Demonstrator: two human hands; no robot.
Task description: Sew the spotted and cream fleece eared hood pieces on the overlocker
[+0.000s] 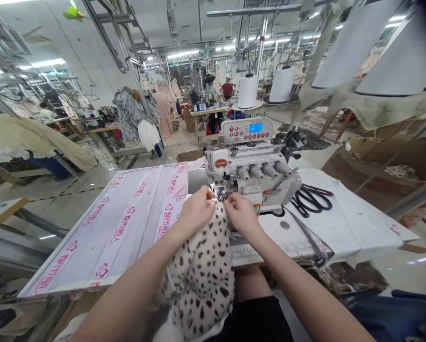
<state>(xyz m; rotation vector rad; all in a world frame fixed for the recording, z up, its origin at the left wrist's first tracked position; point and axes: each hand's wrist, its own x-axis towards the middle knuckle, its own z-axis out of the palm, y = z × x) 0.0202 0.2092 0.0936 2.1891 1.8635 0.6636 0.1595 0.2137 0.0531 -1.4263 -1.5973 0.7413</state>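
A white fabric piece with dark spots (208, 270) runs from the front of the sewing machine (248, 175) down over my lap. At its upper left edge, my left hand (198, 206) pinches the cloth close to the lit needle area. My right hand (242, 213) is closed with its fingertips at the upper right edge of the same fabric. Both hands sit just in front of the presser foot (223, 190), and the fabric's top end lies between them. My fingers partly hide the stitching spot.
Black-handled scissors (311, 198) lie on the table right of the machine. Pink-printed sheeting (127, 213) covers the table's left side. White thread cones (247, 92) stand behind the machine. Cardboard boxes (405, 156) are at the right, and garment racks and other people are farther back.
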